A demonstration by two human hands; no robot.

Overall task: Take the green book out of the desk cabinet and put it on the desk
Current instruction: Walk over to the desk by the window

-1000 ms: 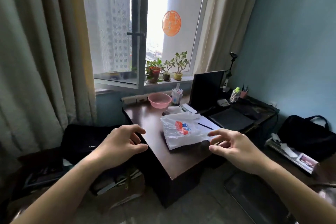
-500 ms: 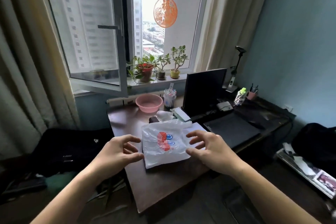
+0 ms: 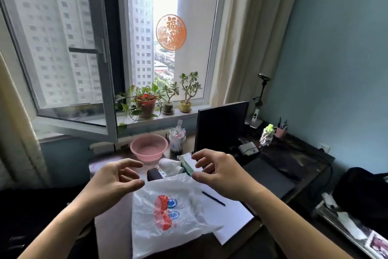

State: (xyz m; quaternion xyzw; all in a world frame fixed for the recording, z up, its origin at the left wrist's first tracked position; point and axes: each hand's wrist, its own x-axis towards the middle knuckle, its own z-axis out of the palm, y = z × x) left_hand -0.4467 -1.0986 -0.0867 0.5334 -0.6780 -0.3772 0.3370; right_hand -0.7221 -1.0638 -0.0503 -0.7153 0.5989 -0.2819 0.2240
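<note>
Two empty hands, left hand (image 3: pixel 112 183) and right hand (image 3: pixel 220 171), hover with fingers loosely spread above the plastic bag (image 3: pixel 168 216) on the desk (image 3: pixel 310 176); neither green book nor cabinet is visible beyond, so locating and opening the cabinet appears next.

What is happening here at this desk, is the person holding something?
A person stands over the dark wooden desk with both hands raised and empty. The left hand and the right hand hover, fingers spread, above a white plastic bag with a red and blue print. Neither touches it. No green book is clearly in hand, and the desk cabinet is not in view.
</note>
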